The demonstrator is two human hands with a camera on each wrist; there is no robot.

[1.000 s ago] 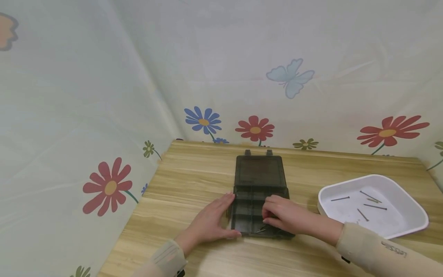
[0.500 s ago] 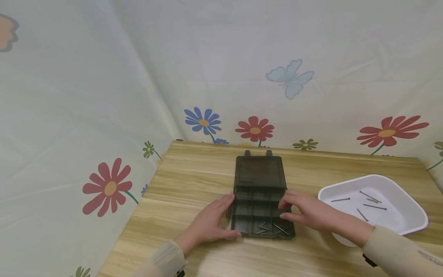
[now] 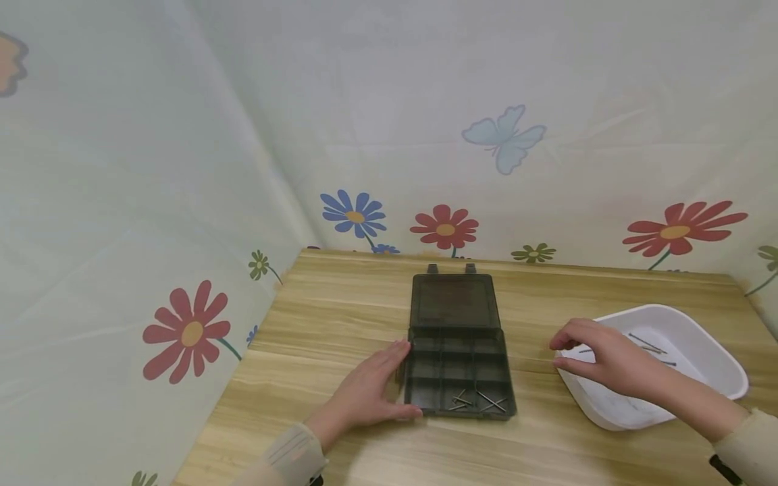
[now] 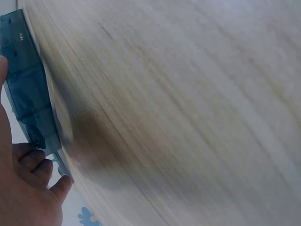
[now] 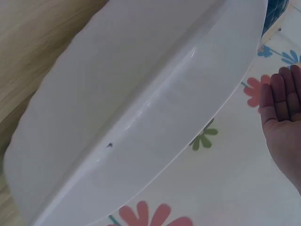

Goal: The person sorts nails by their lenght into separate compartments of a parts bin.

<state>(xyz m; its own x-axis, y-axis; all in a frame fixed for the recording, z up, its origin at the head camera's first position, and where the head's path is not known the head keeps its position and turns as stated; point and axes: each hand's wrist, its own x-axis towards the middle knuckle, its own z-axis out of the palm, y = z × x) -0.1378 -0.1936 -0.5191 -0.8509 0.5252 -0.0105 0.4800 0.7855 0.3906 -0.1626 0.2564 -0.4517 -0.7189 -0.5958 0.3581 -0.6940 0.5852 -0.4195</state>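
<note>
Across a wood-grain surface (image 3: 328, 304), a white tray (image 3: 726, 378) sits beneath the right hand (image 3: 620, 361) — its thumb and fingers apart. A dark compartment box (image 3: 457, 368), lid folded back, lies just right of the left hand (image 3: 365, 397), whose extended fingers and thumb touch its edges. Slim nails (image 3: 491, 401) rest in two compartments right of that thumb — more lie in the tray, past the right hand.

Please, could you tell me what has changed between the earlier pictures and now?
The right hand has moved rightward, from above the black compartment box to over the left side of the white tray; nothing is visible in its grasp. Nails in the box's front-right compartment, first behind that hand, are now in view. The left hand stayed at the box's left side; box and tray stayed in place.
</note>
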